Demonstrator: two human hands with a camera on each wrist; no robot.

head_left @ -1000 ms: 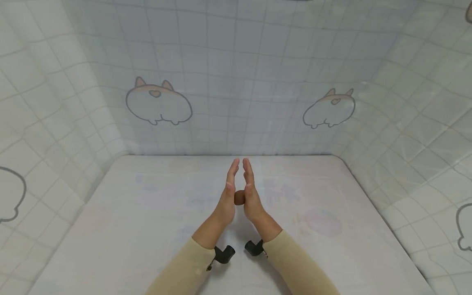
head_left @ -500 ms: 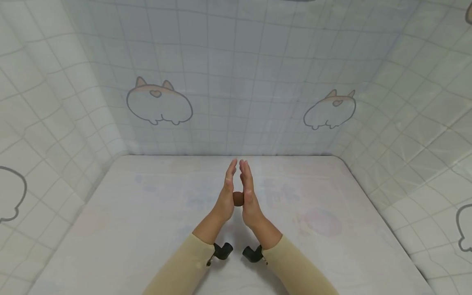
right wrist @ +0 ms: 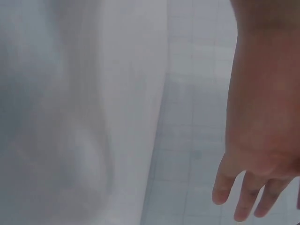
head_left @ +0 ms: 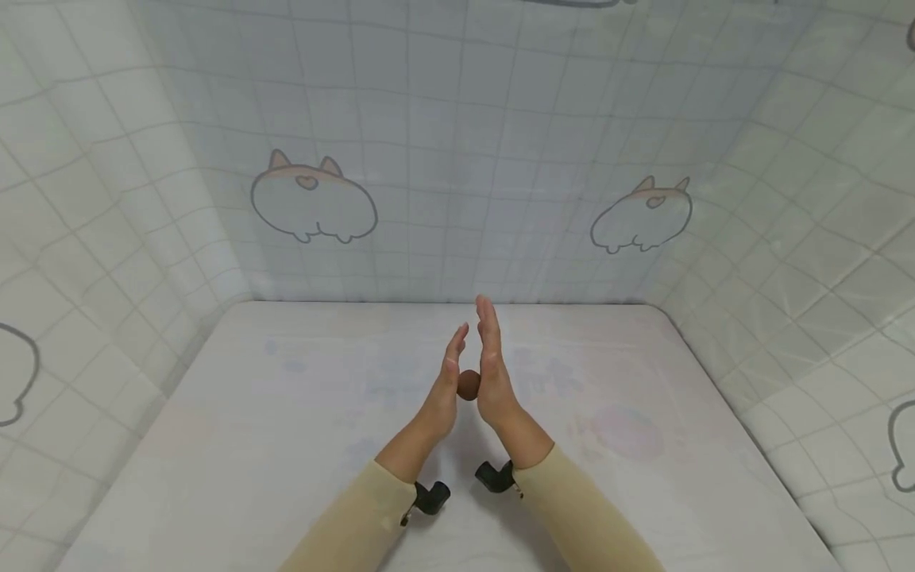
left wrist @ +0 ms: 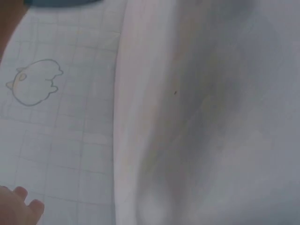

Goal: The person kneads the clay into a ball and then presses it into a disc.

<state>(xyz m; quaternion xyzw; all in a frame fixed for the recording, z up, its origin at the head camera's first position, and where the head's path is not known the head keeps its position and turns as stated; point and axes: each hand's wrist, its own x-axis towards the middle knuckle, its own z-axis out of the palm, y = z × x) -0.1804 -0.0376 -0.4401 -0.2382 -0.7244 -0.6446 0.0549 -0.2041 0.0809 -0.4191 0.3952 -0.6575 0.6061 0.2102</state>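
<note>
A small brown ball [head_left: 469, 385], smooth and round, sits between my two palms above the table. My left hand [head_left: 443, 393] touches it from the left with straight fingers. From the other side my right hand [head_left: 495, 385] presses on it, its fingers also straight and reaching farther forward than the left ones. Only a few fingertips [left wrist: 35, 208] show at the lower left corner of the left wrist view. In the right wrist view the right hand [right wrist: 262, 117] has its fingers extended and slightly spread; the ball does not show there.
The table [head_left: 286, 445] has a pale, faintly patterned cover. A gridded sheet with animal drawings [head_left: 314, 202] hangs behind it, and similar sheets stand on both sides. Black wrist devices [head_left: 432, 498] stick out from the inner side of both cream sleeves [head_left: 364, 516].
My hands slide against each other: the right has moved forward and the left back, after the fingertips were about level. The ball stays between the palms, shifted slightly right.
</note>
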